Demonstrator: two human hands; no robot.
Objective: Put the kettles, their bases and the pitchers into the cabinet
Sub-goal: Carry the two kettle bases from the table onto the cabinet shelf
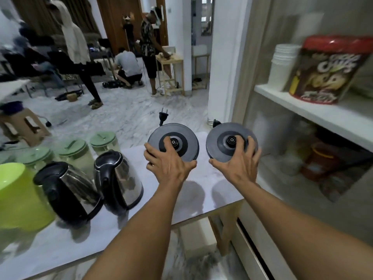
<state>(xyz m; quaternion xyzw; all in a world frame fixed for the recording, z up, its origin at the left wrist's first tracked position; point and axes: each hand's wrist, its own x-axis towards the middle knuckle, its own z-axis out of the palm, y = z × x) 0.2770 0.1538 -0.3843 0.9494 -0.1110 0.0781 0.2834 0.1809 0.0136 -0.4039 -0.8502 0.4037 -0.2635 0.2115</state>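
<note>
Marble table point(121, 229) | left hand point(168, 160) grips base point(182, 138) | right hand point(238, 162) grips second base point(220, 140)

At your two o'clock, the red-lidded cereal tub point(331, 69) on the cabinet shelf point(314, 110) carries blurred white lettering; you can roughly make out "Coco Crunch". Nothing else is legible.

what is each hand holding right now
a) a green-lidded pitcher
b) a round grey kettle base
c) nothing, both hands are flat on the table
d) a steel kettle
b: the left hand grips one round grey kettle base and the right hand grips another, while the two steel kettles and the green-lidded pitchers stand untouched on the table.
</note>
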